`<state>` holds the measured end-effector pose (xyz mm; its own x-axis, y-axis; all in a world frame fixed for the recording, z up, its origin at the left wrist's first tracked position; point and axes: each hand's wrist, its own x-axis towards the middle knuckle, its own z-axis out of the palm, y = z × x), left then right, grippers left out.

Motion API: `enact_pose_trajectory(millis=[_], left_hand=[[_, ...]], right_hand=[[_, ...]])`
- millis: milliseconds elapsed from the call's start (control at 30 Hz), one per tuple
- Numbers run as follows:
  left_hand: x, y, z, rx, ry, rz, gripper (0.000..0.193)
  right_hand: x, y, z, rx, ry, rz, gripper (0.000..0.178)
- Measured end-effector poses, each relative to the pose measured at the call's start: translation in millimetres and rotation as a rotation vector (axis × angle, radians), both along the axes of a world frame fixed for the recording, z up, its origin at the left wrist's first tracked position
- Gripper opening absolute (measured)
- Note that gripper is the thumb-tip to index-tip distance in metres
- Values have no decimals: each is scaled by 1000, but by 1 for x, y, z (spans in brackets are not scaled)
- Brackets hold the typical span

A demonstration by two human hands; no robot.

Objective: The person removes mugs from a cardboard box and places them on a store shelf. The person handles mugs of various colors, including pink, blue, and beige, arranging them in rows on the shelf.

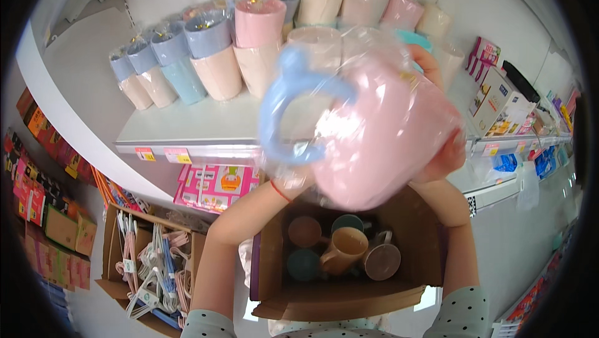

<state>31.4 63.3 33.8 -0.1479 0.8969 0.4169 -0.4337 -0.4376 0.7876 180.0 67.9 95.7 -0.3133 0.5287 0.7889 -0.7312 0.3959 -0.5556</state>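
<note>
A pink pitcher (380,132) with a light blue handle (274,113), wrapped in clear plastic, is held up tilted before me, slightly blurred. My right hand (444,154) grips its right side. My left hand (294,179) is at its lower left, under the handle, and mostly hidden behind it. Fingertips (425,62) also show at the pitcher's upper right edge; I cannot tell which hand they belong to. Below my hands is a cardboard box (299,310) holding several cups, among them a tan mug (344,249) and a pale pink mug (382,260).
Ahead, a white shelf (218,127) carries stacked plastic-wrapped cups (215,76) in blue, cream and pink. Lower left stands a carton (107,257) of clothes hangers (156,269). Pink packages (218,185) lie under the shelf. A boxed product (499,104) stands at the right.
</note>
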Motion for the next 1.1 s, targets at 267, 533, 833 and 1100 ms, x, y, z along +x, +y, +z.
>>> enact_pose_trajectory(millis=[267, 533, 833, 1100], left_hand=[[33, 18, 34, 263, -160, 190, 56], [48, 9, 26, 285, 7, 221, 74], [30, 12, 21, 289, -71, 280, 48], [31, 19, 21, 169, -110, 279, 44]], right_hand=[[10, 48, -18, -213, 189, -291, 61], [6, 54, -20, -116, 117, -184, 63], [-1, 38, -27, 194, -140, -286, 87], [0, 39, -22, 96, -233, -410, 88]])
